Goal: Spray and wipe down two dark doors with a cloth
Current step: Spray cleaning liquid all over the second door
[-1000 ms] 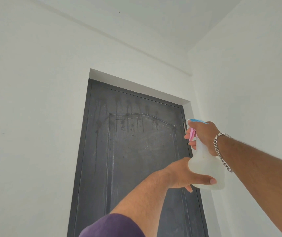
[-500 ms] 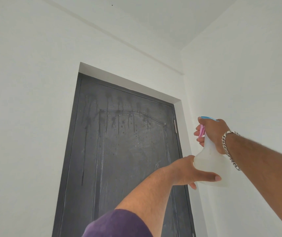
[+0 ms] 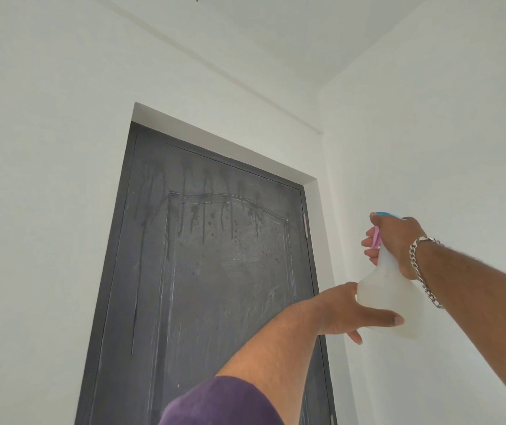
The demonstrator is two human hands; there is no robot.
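Spraying comes first: my right hand point(image 3: 398, 243) is wrapped around the neck of the clear spray bottle point(image 3: 389, 292), fingers curled on its pink trigger point(image 3: 376, 237), while my left hand point(image 3: 349, 311) cups the bottle's base with thumb and fingers spread, both raised by the right edge of the dark door point(image 3: 208, 286). Wet drips already streak the door's upper edge and arched panel, so I judge this door still in its spraying step, with no cloth in view. Next I would need to find a cloth and wipe from the top edge down before the runs dry.
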